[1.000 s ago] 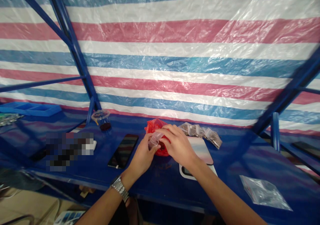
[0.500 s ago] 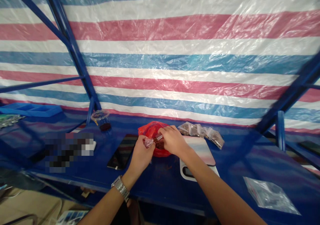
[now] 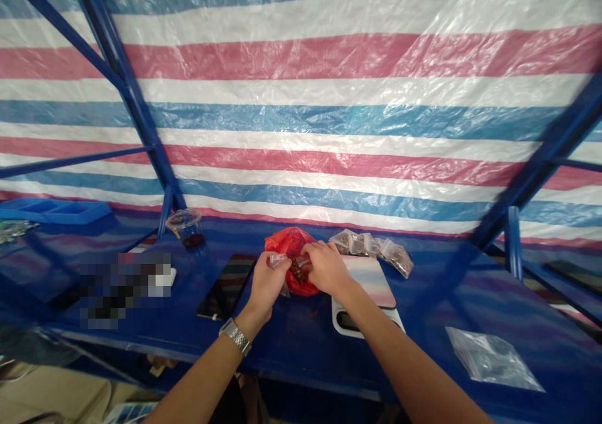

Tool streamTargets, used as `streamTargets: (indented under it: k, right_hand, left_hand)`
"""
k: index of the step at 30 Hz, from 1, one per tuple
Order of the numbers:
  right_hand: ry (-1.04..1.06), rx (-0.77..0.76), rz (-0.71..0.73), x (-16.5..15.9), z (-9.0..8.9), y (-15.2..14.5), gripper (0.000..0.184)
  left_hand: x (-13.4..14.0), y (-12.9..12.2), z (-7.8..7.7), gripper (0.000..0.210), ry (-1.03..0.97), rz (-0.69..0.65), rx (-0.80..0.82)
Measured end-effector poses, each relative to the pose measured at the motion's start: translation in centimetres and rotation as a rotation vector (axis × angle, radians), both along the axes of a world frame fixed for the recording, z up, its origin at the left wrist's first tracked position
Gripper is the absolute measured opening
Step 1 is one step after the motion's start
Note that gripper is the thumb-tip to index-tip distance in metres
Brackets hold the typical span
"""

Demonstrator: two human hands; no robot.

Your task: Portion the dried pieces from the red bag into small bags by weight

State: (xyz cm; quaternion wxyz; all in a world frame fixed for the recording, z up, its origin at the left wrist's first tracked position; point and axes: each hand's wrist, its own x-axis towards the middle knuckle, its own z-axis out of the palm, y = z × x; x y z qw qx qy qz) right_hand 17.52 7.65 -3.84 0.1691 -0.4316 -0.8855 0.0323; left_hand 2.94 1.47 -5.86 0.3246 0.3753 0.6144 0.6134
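Pinching a small clear plastic baggie between thumb and fingers of the left hand, right at the left edge of a crumpled red plastic bag. Sporting a metal-link wristwatch on that same arm. Reaching into the mouth of the red bag with the right hand, fingers bent down next to some brown bits lying inside. Can't tell if gripping anything on that side, fingertips too hidden.

Got the red bag sitting open on a blue table. Just right of the red bag, see a white digital scale with a pale, shiny platform, partly covered by the right forearm. Behind that, to the red bag's right, spot a row of small zip bags filled with brownish stuff. Further right and closer in than the red bag, see a flat clear zip bag.

Left of the red bag, find a black smartphone lying flat, then a lidded clear plastic cup with dark liquid, and way further left a blue compartment tray.
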Motion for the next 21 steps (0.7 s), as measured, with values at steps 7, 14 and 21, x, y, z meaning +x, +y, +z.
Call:
streamTargets:
  k: [7, 14, 21]
  right_hand:
    - [0.097, -0.087, 0.01, 0.1, -0.2, -0.2, 0.024]
    - [0.25, -0.254, 0.032, 0.4, -1.1, 0.0, 0.023]
    - [0.554, -0.411, 0.075, 0.9, -0.8, 0.0, 0.016]
  left_hand:
    - [-0.2, 0.1, 0.7, 0.035, -0.373, -0.053, 0.072]
    - [-0.5, -0.1, 1.3, 0.03, -0.294, -0.106, 0.073]
    - [-1.7, -0.9, 1.6, 0.031, 0.223, -0.11, 0.131]
